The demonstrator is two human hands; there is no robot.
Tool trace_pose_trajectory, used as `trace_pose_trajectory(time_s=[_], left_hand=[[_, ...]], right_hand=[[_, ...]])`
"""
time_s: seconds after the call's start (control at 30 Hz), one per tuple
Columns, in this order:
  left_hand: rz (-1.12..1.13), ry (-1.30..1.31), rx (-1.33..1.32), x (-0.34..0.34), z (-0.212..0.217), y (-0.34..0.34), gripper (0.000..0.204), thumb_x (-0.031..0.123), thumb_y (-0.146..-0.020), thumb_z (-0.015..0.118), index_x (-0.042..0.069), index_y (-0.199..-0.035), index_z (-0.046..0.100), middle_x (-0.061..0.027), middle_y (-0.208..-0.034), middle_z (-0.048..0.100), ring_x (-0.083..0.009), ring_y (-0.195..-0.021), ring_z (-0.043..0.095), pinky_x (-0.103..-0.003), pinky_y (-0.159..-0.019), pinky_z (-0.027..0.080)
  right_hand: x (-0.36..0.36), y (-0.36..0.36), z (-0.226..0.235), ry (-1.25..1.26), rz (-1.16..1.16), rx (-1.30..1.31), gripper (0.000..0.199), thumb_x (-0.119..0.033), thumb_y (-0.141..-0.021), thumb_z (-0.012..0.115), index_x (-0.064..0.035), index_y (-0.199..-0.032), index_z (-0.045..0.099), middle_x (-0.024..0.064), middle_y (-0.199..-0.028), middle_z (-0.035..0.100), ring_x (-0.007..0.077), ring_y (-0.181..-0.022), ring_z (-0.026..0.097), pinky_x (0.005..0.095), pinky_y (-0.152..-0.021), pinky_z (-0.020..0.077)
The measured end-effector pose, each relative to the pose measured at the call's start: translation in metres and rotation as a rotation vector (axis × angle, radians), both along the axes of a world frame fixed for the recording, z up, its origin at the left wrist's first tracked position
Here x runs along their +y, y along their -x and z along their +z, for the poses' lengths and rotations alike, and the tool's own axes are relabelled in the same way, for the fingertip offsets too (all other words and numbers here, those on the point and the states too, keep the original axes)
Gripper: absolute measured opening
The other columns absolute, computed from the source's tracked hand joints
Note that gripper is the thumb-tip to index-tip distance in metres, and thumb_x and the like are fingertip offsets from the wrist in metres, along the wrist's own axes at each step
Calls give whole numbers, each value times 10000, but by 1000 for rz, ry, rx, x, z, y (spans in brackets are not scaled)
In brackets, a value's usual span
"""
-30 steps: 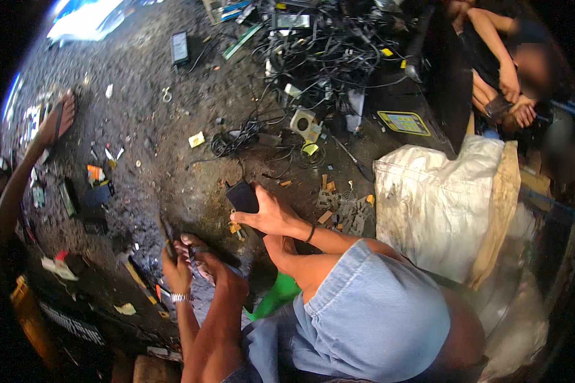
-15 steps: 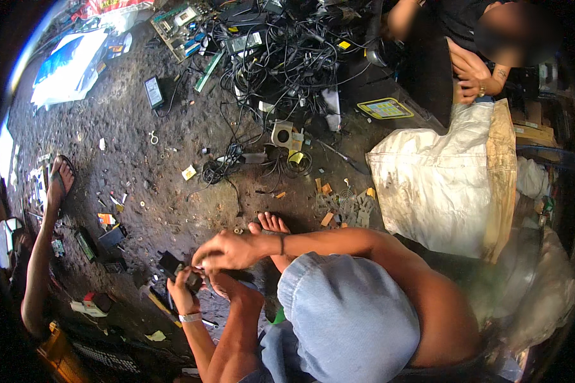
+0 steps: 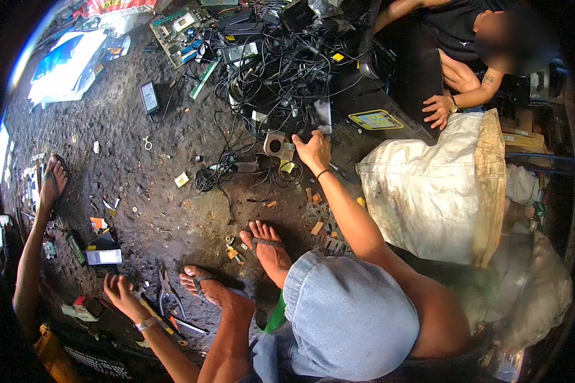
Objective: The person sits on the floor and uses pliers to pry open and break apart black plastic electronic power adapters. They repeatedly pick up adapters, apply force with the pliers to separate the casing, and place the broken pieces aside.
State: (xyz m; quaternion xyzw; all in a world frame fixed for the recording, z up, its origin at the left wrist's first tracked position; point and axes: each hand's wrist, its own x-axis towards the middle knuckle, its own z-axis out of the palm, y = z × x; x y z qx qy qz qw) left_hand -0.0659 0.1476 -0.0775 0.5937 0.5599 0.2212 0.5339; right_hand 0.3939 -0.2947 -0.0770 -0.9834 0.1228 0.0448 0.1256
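My right arm reaches far forward, and my right hand [image 3: 314,152] is at the near edge of a pile of black cables and adapters [image 3: 281,70]. Its thumb and fingers close around something dark that I cannot make out against the pile. A beige bracket with a round hole [image 3: 276,145] lies left of that hand. Low on the left, my left hand [image 3: 122,297] has its fingers spread and holds nothing. Just beyond its fingertips lies a pale rectangular piece [image 3: 104,256]. Pliers [image 3: 166,292] and a yellow-handled tool [image 3: 156,313] rest on the ground between that hand and my foot.
A co-worker's hand [image 3: 438,112] rests by a black casing [image 3: 396,121] and a large white sack [image 3: 428,185] at the right. Another person's foot [image 3: 54,177] stands at the left. A black adapter [image 3: 149,97] and a circuit board [image 3: 180,32] lie farther off.
My hands were together on a dark object and have parted. The right moved forward to the pile, the left outward and opened. A pale piece now lies beyond it; the pliers are uncovered.
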Motion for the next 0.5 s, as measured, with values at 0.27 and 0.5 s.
trace_pose_trajectory(time_s=[0.27, 0.5], left_hand=[[-621, -347, 978, -122, -21, 49, 621, 148, -899, 725, 69, -1469, 492, -226, -1504, 460, -446, -1378, 443, -563, -1089, 404], [-683, -360, 1068, -139, -11, 62, 799, 220, -927, 737, 187, -1615, 332, -243, -1585, 369, -464, -1455, 375, -623, -1147, 346]], right_hand=[[-1, -29, -16, 46, -80, 270, 772, -513, -847, 777, 42, -1342, 566, 278, -1218, 697, 439, -1097, 705, 547, -911, 586], [-15, 47, 71, -1451, 142, 660, 526, -87, -637, 551, -26, -1160, 562, 156, -1095, 627, 248, -1000, 662, 439, -867, 609]])
